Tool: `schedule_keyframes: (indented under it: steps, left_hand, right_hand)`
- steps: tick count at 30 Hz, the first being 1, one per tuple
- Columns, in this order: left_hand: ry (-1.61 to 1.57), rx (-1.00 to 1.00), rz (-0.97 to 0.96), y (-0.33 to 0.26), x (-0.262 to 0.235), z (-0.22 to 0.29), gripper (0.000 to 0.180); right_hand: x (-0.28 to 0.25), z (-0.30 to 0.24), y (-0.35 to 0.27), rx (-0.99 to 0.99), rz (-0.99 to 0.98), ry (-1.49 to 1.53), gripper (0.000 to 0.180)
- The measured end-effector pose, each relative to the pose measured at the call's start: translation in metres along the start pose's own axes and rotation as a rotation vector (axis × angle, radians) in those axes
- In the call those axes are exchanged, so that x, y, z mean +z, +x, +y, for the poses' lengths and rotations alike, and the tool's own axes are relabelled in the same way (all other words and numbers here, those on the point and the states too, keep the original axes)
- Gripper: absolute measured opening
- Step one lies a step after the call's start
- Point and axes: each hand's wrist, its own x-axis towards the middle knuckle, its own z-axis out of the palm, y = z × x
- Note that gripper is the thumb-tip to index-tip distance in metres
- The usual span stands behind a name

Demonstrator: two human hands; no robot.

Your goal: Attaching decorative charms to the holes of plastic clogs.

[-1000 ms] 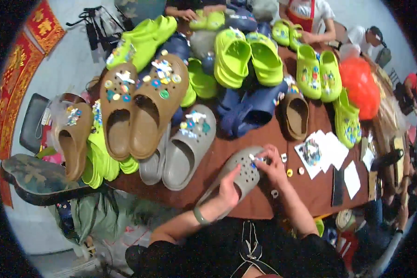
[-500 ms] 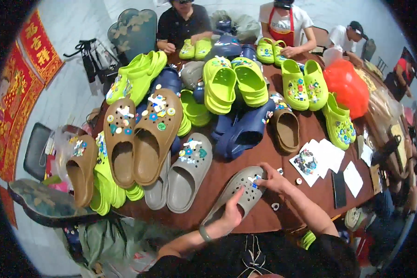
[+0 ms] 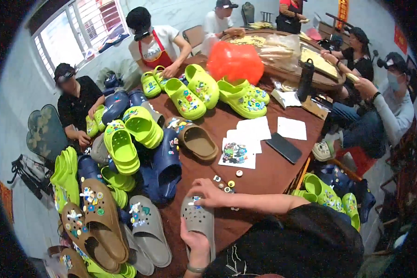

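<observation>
A grey clog (image 3: 200,217) with rows of holes in its toe sits low at the table's front edge, toe pointing away from me. My left hand (image 3: 197,242) wraps its side near the foot opening, thumb along the upper. Over the toe, my right hand (image 3: 207,192) has its fingers curled round the end, its thumb against a small white-and-blue shoe charm (image 3: 196,201). Loose round charms (image 3: 230,184) lie just beyond my right wrist. To the left stands another grey clog (image 3: 150,231) decorated with charms. A heap of charms (image 3: 235,153) rests on white paper.
Brown clogs (image 3: 107,221), lime clogs (image 3: 123,148) and navy clogs (image 3: 167,164) crowd the left. A dark phone (image 3: 284,148) and white sheets (image 3: 292,128) lie at right, a red plastic bag (image 3: 236,62) farther back. Several people work around this table and a round one.
My view has swung to the right, bringing the round table and more people into sight. Both hands stay on the grey clog, which now points more straight away from me.
</observation>
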Motion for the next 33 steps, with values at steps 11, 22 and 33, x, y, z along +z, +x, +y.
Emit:
schedule_keyframes:
  steps: [11,22,33]
  left_hand:
    - [-0.011,0.042,0.031,-0.003,0.007,0.004,0.056]
    - [0.042,0.037,-0.059,0.004,0.000,0.001,0.052]
    - [-0.009,0.031,-0.030,0.009,-0.012,-0.001,0.051]
  right_hand:
    - [-0.031,-0.035,-0.015,-0.549,-0.098,-0.795,0.024]
    - [-0.020,-0.042,-0.019,-0.511,-0.432,-1.002,0.016]
    - [-0.003,-0.025,-0.028,-0.385,-0.286,-0.792,0.016]
